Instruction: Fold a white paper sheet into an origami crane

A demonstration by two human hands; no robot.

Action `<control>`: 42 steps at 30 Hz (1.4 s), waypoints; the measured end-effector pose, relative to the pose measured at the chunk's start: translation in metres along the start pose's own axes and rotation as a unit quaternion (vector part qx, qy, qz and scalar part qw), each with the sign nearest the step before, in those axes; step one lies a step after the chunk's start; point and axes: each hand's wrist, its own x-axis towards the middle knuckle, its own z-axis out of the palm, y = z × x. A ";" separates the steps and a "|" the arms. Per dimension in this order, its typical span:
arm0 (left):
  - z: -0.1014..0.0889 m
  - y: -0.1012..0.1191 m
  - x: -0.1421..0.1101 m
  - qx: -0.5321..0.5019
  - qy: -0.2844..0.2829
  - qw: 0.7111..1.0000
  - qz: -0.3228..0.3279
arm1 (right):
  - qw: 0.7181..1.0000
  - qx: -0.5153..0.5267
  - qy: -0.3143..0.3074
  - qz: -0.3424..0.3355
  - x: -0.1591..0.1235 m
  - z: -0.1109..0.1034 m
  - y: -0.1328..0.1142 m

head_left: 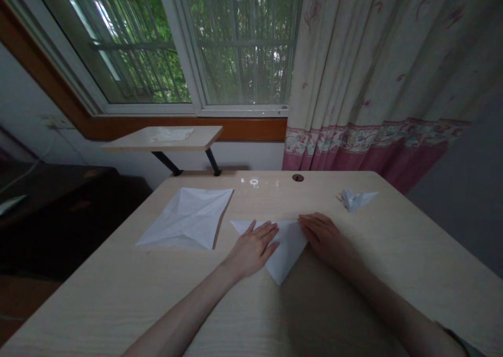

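Observation:
A white sheet of paper (286, 252), folded into a triangle, lies on the table with one point toward me. My left hand (251, 249) rests flat across its left part, fingers stretched out to the right. At the paper's far right corner is my right hand (320, 236), its fingers extended and pressing on or beside that edge. The right fingertips partly cover the corner, so I cannot see whether anything is pinched there. To the left, a second white sheet (188, 218) lies spread out with crease lines across it.
A folded paper figure (357, 199) sits at the table's (236, 315) right side. At the back left stands a raised shelf (137, 139) on black legs, with a flat white item (173, 134) on it. A cable hole (298, 177) and the curtain (353, 84) are beyond.

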 end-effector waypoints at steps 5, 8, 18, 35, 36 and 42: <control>-0.004 0.001 0.001 0.012 0.037 0.999 -0.035 | 0.996 0.070 0.040 0.043 -0.001 0.002 0.006; -0.006 0.000 0.002 0.025 0.053 0.997 -0.042 | 0.988 0.120 0.057 0.078 -0.003 0.003 0.010; -0.006 -0.001 0.003 0.037 0.070 0.996 -0.033 | 0.978 0.147 0.060 0.135 0.000 0.005 0.030; -0.004 -0.002 0.002 0.073 0.047 0.995 -0.045 | 0.943 0.177 0.104 0.261 0.008 0.000 0.020; -0.004 -0.002 0.002 0.072 0.044 0.995 -0.046 | 0.943 0.179 0.105 0.260 0.008 -0.001 0.019; -0.002 -0.005 0.002 0.066 0.033 0.996 -0.046 | 0.954 0.185 0.108 0.209 0.004 -0.002 0.022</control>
